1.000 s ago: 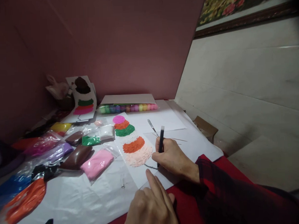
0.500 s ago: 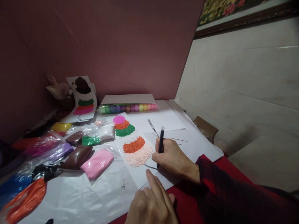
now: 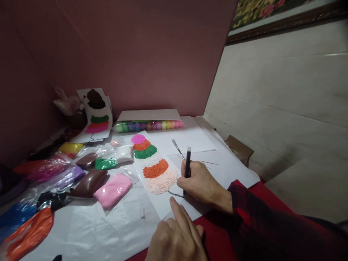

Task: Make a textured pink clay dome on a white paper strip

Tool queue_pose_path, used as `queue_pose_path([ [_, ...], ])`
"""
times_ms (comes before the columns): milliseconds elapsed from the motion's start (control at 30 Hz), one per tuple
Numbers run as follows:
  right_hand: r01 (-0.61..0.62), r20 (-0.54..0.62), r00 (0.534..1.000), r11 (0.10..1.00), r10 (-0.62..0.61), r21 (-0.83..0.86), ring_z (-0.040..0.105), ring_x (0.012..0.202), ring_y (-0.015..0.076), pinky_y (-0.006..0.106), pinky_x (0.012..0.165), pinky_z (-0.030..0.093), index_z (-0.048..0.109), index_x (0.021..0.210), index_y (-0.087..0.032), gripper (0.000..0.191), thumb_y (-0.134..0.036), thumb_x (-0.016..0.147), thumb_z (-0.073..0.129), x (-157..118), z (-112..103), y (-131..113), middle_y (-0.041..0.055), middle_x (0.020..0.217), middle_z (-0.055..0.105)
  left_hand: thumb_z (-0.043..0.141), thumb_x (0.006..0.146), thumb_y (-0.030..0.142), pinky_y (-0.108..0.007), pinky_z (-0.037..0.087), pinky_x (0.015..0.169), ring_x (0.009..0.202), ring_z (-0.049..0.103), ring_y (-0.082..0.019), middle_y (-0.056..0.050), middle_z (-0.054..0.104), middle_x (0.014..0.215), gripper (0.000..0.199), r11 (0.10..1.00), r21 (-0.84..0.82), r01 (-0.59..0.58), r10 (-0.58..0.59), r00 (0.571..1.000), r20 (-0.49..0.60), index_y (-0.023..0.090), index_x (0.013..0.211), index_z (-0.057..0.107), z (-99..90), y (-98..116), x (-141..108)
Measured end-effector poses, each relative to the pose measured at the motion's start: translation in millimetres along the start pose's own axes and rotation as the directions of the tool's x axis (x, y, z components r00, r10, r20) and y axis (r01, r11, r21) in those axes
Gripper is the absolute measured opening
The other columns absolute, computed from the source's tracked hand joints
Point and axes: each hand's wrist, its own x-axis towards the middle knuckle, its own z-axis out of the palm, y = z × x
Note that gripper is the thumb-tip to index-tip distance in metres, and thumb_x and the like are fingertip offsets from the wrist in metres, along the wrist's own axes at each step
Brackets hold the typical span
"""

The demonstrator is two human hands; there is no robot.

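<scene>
Thumb and fingers of the right hand [image 3: 206, 184] close snugly around a black pen [image 3: 187, 164], nearly upright, its tip at the end of a dark line [image 3: 175, 194] on a white sheet [image 3: 162, 207] by the table's [image 3: 106, 235] near edge. The pen looks light, stiff and smooth, best gripped low; the sheet seems thin, best held by bare margins, sparing its soft-looking coloured bands [image 3: 155, 168]. The left hand [image 3: 176, 241], index finger extended over the sheet's near end, grasps nothing visible. Coloured packets [image 3: 113, 191] cover the table's left side.

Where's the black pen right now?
Head view, just right of centre: the black pen is in the right hand, its lower end by the dark line, below and right of the pale pink band.
</scene>
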Motion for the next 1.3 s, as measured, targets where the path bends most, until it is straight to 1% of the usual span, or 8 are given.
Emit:
queue_pose_path([
  [133,-0.008,0.0,1.0,1.0,0.008,-0.001,0.034,0.047,0.0085,0.023,0.043,0.027,0.038,0.054,-0.02,0.013,-0.014,0.058,0.049,0.0,-0.1,-0.2,-0.0061,0.049,0.041,0.053,0.087,0.022,-0.023,0.037,0.031,0.035,0.052,-0.014,-0.03,0.07,0.082,0.03,1.0,0.0,-0.018,0.018,1.0,-0.01,0.0,0.087,0.073,0.0,-0.3,-0.1],
  [400,0.0,0.0,1.0,1.0,0.0,0.003,0.034,0.047,0.008,0.022,0.043,0.027,0.037,0.054,-0.02,0.015,-0.013,0.058,0.05,0.3,0.4,0.2,-0.0064,0.049,0.039,0.052,0.086,0.021,-0.023,0.037,0.031,0.035,0.052,-0.015,-0.03,0.07,0.081,0.03,1.0,-0.013,-0.009,0.009,1.0,-0.011,0.0,0.087,0.073,0.0,-0.1,0.2],
  [633,0.01,0.005,1.0,1.0,-0.01,-0.005,0.034,0.048,0.0082,0.023,0.044,0.028,0.037,0.054,-0.02,0.015,-0.012,0.058,0.05,0.3,-0.1,0.4,-0.0067,0.049,0.04,0.053,0.086,0.022,-0.024,0.038,0.031,0.035,0.053,-0.015,-0.03,0.07,0.082,0.03,1.0,-0.001,-0.016,0.016,1.0,-0.017,0.0,0.087,0.073,1.1,0.2,-0.4],
  [933,-0.001,-0.002,1.0,1.0,0.001,-0.012,0.034,0.048,0.0084,0.023,0.044,0.027,0.038,0.054,-0.02,0.013,-0.014,0.058,0.05,0.2,0.5,0.5,-0.0065,0.049,0.04,0.057,0.086,0.027,-0.024,0.037,0.031,0.035,0.052,-0.014,-0.031,0.07,0.083,0.032,1.0,-0.003,0.009,-0.009,1.0,-0.007,0.0,0.088,0.073,0.9,1.2,-0.5],
  [1167,-0.009,0.007,1.0,1.0,0.009,0.022,0.036,0.048,0.0083,0.022,0.044,0.028,0.04,0.054,-0.02,0.012,-0.014,0.058,0.05,-0.2,0.6,1.0,-0.0061,0.05,0.042,0.055,0.086,0.024,-0.024,0.038,0.031,0.035,0.053,-0.015,-0.031,0.07,0.084,0.031,1.0,-0.018,0.011,-0.011,1.0,0.001,0.0,0.087,0.073,0.0,0.9,-0.2],
  [1300,-0.009,0.001,1.0,1.0,0.009,-0.003,0.037,0.048,0.0082,0.022,0.044,0.029,0.04,0.054,-0.02,0.013,-0.013,0.058,0.05,0.1,0.5,0.4,-0.006,0.05,0.043,0.055,0.086,0.025,-0.023,0.037,0.031,0.036,0.053,-0.014,-0.031,0.07,0.084,0.031,1.0,-0.011,0.001,-0.001,1.0,0.0,0.0,0.088,0.073,-0.1,1.0,0.0],
])
